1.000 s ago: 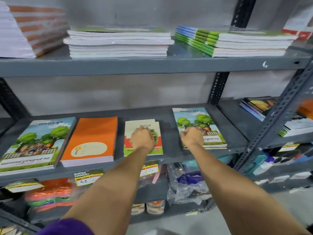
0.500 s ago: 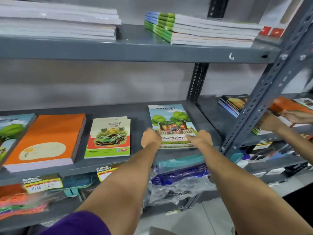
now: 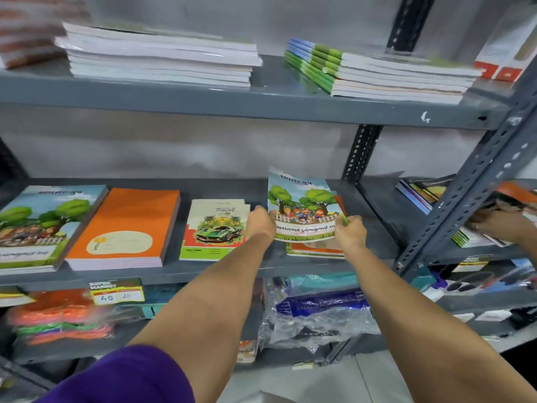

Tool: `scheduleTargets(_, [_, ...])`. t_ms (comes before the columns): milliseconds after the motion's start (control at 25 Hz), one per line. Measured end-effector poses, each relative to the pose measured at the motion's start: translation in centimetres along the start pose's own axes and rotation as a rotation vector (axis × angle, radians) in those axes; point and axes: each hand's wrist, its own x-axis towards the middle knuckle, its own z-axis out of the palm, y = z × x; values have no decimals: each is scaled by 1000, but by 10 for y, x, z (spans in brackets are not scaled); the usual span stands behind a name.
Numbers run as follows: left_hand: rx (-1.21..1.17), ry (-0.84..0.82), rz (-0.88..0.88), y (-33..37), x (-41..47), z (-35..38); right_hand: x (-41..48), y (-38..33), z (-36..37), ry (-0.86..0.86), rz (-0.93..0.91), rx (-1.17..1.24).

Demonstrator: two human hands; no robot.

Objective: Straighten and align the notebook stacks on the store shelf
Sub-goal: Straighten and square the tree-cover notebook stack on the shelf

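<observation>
Shelf (image 3: 261,269): grey painted metal, smooth, perforated uprights. Tree-cover notebook (image 3: 303,210): glossy paper cover. Orange notebook (image 3: 128,225): matt cover, paper pages. Bags below (image 3: 316,315): clear crinkled plastic.

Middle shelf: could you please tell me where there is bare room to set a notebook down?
Bare shelf lies right of the tree notebook held in both hands, up to the upright post. A narrow strip runs behind the orange stack and car notebook. Between stacks it is crowded.
</observation>
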Motion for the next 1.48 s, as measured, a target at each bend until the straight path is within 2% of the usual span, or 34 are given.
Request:
scheduleTargets(160, [-25, 53, 7, -36, -3, -57, -43, -31, 35, -28, -85, 63])
scheduleTargets(360, [-47, 127, -5, -124, -10, -162, -128, -80, 118, -95, -201, 98])
scheduleTargets(680, [141, 254, -49, -297, -14, -337, -294, -161, 282, -217, -281, 123])
scheduleTargets(840, [242, 285, -108, -364, -12, -400, -357, -190, 342, -296, -387, 60])
scheduleTargets(960, [355, 245, -122, -397, -13, -422, -379, -195, 380, -313, -349, -25])
scheduleTargets(1080, [510, 203, -145, -413, -11, -428, -389, -188, 403, -322, -279, -256])
scheduleTargets(1200, [691, 188, -166, -417, -10, -429, -395, -185, 402, -314, -285, -406])
scheduleTargets(1280, [715, 196, -189, -415, -10, -429, -394, -187, 396, -286, -298, -450])
scheduleTargets(1400, [649, 236, -213, -406, -12, -424, -384, -188, 382, -271, -266, -429])
scheduleTargets(1480, [630, 248, -173, -389, -10, -415, -372, -188, 365, -319, -180, -229])
